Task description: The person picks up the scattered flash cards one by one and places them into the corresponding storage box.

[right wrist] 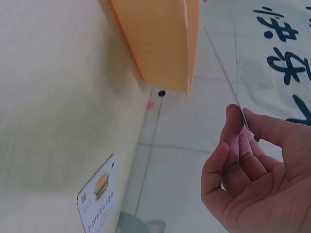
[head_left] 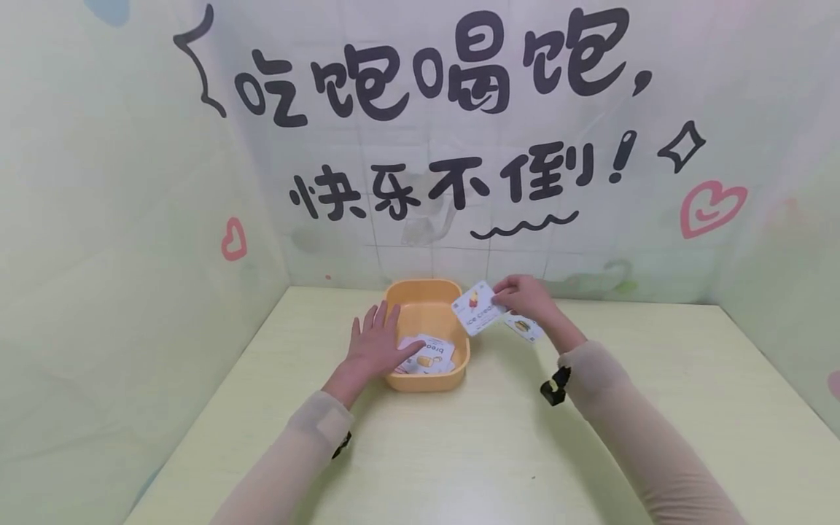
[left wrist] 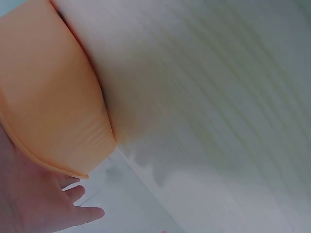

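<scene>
An orange plastic bin (head_left: 431, 382) stands on the table with several picture cards inside, one of them a bread card (head_left: 436, 350). My left hand (head_left: 376, 348) lies over the bin's left rim, its fingers spread and straight. Beside the bin's outer wall (left wrist: 53, 92), the left wrist view shows the same hand (left wrist: 41, 204). Thumb and fingertips of my right hand (head_left: 528, 299) pinch an ice cream card (head_left: 474, 308) by its edge, near the bin's right rim. The right wrist view shows this card edge-on. A hamburger card (right wrist: 101, 194) lies flat on the table, below the right hand.
The pale wooden table (head_left: 499, 452) meets a printed back curtain (head_left: 367, 255) just behind the bin. Curtain walls (head_left: 131, 292) also stand at the left and right. Large black lettering covers the back one.
</scene>
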